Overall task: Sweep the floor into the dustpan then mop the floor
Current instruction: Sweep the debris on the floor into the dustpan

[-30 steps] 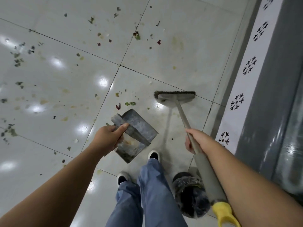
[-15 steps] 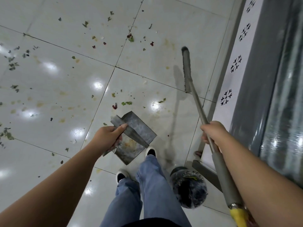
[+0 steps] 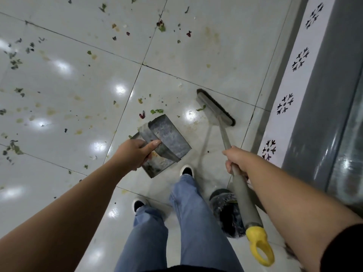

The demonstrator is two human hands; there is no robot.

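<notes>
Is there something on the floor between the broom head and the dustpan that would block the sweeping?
Nothing visible blocks it. Between the broom head and the dustpan lies only bare tile with small scraps, such as a green scrap by the bristles. The black bin stands behind, near the feet.

You have one view only: head-worn wide-angle, aimed steeply down and forward at the tiled floor (image 3: 59, 79). Your forearms enter from the lower corners, your legs (image 3: 176, 222) fill bottom centre, close to the lens. Wall base (image 3: 334, 95) runs down the right edge, lines bowed by distortion
</notes>
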